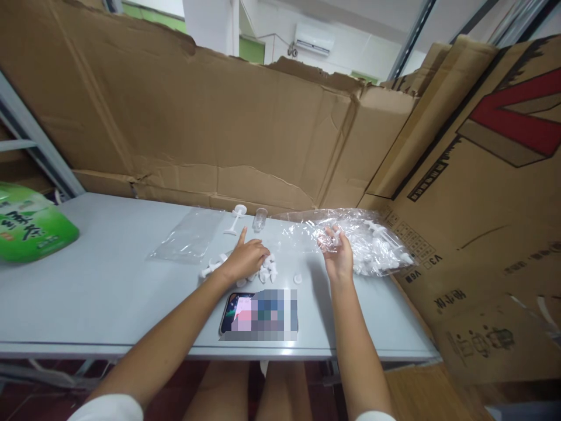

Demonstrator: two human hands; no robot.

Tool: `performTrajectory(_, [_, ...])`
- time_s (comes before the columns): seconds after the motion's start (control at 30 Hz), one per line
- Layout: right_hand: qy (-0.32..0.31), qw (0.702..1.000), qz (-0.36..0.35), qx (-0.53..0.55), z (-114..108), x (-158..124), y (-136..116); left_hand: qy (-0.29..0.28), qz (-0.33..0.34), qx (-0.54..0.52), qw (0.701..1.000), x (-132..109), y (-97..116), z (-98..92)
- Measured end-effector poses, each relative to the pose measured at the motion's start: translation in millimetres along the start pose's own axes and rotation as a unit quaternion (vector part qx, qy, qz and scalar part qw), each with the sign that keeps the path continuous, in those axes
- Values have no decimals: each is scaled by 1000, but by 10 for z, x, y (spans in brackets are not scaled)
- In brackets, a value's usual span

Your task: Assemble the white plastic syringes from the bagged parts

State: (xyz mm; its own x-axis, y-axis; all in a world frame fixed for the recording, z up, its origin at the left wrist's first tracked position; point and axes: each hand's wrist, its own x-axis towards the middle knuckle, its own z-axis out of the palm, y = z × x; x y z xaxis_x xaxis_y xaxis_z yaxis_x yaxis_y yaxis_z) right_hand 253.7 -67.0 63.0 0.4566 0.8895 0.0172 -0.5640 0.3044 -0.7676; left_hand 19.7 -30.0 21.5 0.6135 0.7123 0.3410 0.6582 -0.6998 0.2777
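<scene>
My left hand (246,258) lies over a pile of small white plastic pieces (268,270), its index finger stretched away from the others. Some of the pile is hidden under that hand. In my right hand (339,260), palm up and fingers curled, is a small white plastic piece (336,237). Right beside it lies a clear plastic bag (363,266) with more white parts inside. Beyond my left hand are a white plunger-like part (236,220) with a round disc end and a small clear plastic cup (260,219).
A phone (232,314) with its screen lit lies near the front edge of the grey table (144,304). A flat clear bag (188,234) is left of the parts, and a green pack (37,225) stands far left. Cardboard walls (228,128) rise behind and at right.
</scene>
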Motion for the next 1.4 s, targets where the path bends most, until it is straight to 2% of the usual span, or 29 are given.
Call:
performTrajectory(0.17, [-16,1000,11,-2,-3,-5,13,23,24,-126,991,26,39,15])
performTrajectory(0.3, [-19,1000,14,-5,-13,4,13,0,17,-233,972,23,67,12])
performTrajectory(0.5, [-44,999,11,-5,-10,-11,-10,-27,16,-199,979,20,103,-51])
performTrajectory(0.57, [-42,999,4,-6,-8,-17,-18,-5,-21,-188,982,18,110,-96])
performTrajectory(0.63, [-38,999,-11,-6,-9,-20,-24,42,-78,-199,976,15,127,-150])
performTrajectory(0.7, [-35,999,-28,-6,-9,-24,-31,107,-128,-257,952,18,152,-203])
performTrajectory(0.73, [-36,999,-34,-7,-7,-28,-35,134,-145,-311,930,23,164,-228])
performTrajectory(0.8, [-44,998,-38,-12,3,-42,-42,153,-164,-449,865,36,184,-273])
performTrajectory(0.87, [-68,997,-35,-16,20,-66,-50,114,-173,-581,787,46,188,-308])
performTrajectory(0.93, [-107,993,-36,-18,41,-96,-57,49,-178,-657,731,47,182,-332])
performTrajectory(0.97, [-126,991,-36,-20,53,-113,-61,21,-180,-667,723,44,179,-339])
performTrajectory(1.03, [-155,987,-34,-31,74,-146,-68,-8,-181,-643,744,37,180,-345])
performTrajectory(1.13, [-171,984,-24,-49,96,-181,-69,-5,-183,-581,793,32,207,-344])
performTrajectory(1.2, [-175,983,-19,-51,102,-189,-63,1,-180,-575,798,32,228,-345])
performTrajectory(1.27, [-179,982,-16,-50,103,-185,-53,-1,-172,-602,780,28,238,-353])
performTrajectory(1.4, [-190,981,-7,-46,108,-177,-30,-22,-125,-695,708,5,236,-377])
